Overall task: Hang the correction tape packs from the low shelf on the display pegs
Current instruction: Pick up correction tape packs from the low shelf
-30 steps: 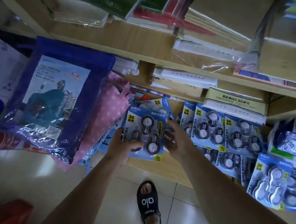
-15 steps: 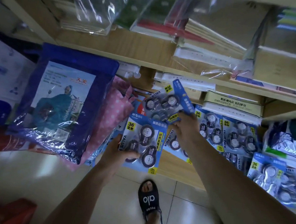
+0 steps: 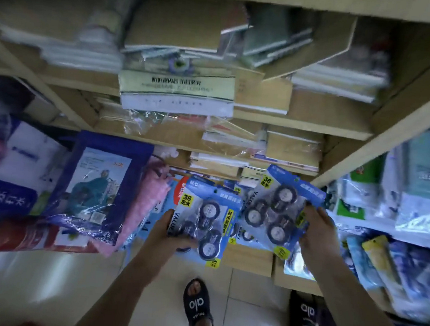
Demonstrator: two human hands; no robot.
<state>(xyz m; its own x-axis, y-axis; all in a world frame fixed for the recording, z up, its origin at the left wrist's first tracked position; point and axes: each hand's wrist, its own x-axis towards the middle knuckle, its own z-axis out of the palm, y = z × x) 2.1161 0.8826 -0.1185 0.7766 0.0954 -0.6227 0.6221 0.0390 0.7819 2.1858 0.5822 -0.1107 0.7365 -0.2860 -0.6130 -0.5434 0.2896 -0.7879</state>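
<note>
My left hand (image 3: 169, 233) grips a blue correction tape pack (image 3: 204, 219) by its left edge; it shows three round black tapes and a yellow "36" label. My right hand (image 3: 319, 232) holds a second blue correction tape pack (image 3: 276, 213) by its right edge, tilted and raised a little higher. Both packs hang in the air above the low wooden shelf (image 3: 248, 258). More packs (image 3: 235, 191) lie behind them on that shelf, mostly hidden. No display pegs are in view.
A blue bagged raincoat (image 3: 99, 180) and pink dotted bags (image 3: 150, 198) hang at the left. Wrapped notebook stacks (image 3: 176, 90) fill the upper shelves. Bagged goods (image 3: 397, 254) crowd the right rack. My sandalled feet (image 3: 197, 305) stand on the tiled floor.
My right hand took a second pack off the low shelf and carried it right and up. The left hand kept its pack. The view tilted up and blurred.
</note>
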